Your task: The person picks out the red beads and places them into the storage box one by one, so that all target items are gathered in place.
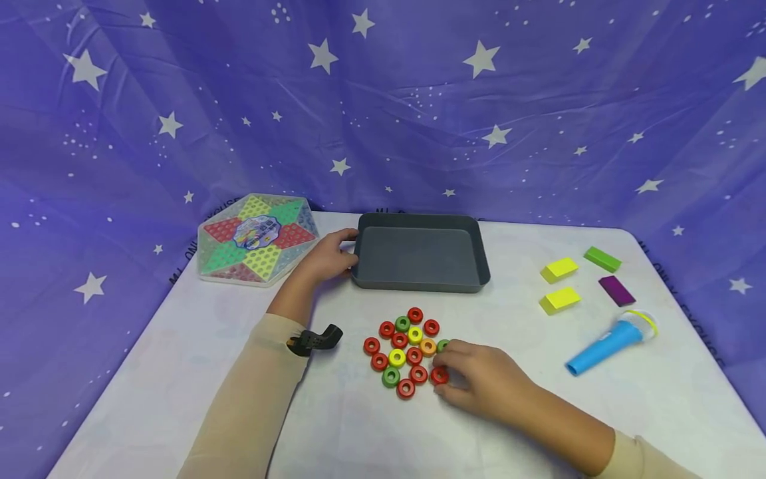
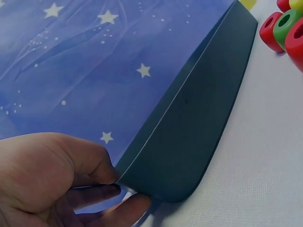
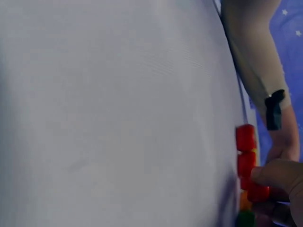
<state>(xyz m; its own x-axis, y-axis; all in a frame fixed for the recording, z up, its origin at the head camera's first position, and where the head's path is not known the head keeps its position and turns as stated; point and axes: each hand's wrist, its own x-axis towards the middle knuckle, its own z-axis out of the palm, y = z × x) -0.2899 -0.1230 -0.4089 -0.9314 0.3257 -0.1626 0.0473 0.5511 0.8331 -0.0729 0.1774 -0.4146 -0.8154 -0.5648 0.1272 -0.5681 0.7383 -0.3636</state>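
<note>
My left hand [image 1: 331,256] is at the left end of a dark grey rectangular tray [image 1: 421,256], fingertips gripping its rim. In the left wrist view, the left hand's fingers [image 2: 92,165] meet the tray's corner, and its long outer wall [image 2: 189,113] runs away from them. A red ring bead [image 1: 439,376] sits between the thumb and fingers of my right hand [image 1: 485,379], at the right side of a cluster of ring beads. The right wrist view shows the thumb pressed against that red bead [image 3: 259,192]. A green bead [image 1: 443,345] lies by the index finger, partly covered.
Several red, green, yellow and orange beads [image 1: 399,340] lie in front of the tray. A hexagonal board game [image 1: 257,239] is at the back left. To the right are yellow blocks [image 1: 559,301], a green block [image 1: 602,259], a purple block [image 1: 617,291] and a blue toy microphone [image 1: 607,346].
</note>
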